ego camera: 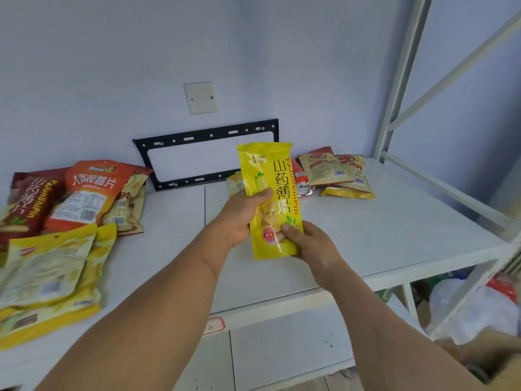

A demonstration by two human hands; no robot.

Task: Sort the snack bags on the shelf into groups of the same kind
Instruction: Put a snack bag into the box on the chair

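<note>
White shelf point(394, 238) carries the bags: along its left edge a mixed pile, two yellow bags point(50, 277) stacked toward the front, a dark red bag point(25, 204), an orange bag point(90, 190) and a tan bag point(127, 204) behind. At the back right corner, a smaller heap of tan bags point(335, 170) over another yellow one, likely not yet sorted. Over the middle of the shelf, a long yellow bag point(270, 198) is held upright, clear of the shelf, face to the camera, probably to read its kind before placing it. Glossy, narrow, black lettering, red seal low down. Left hand point(239, 218) grips its left edge, thumb across the front; right hand point(307, 241) pinches the bottom right corner, fingers curled behind.
</note>
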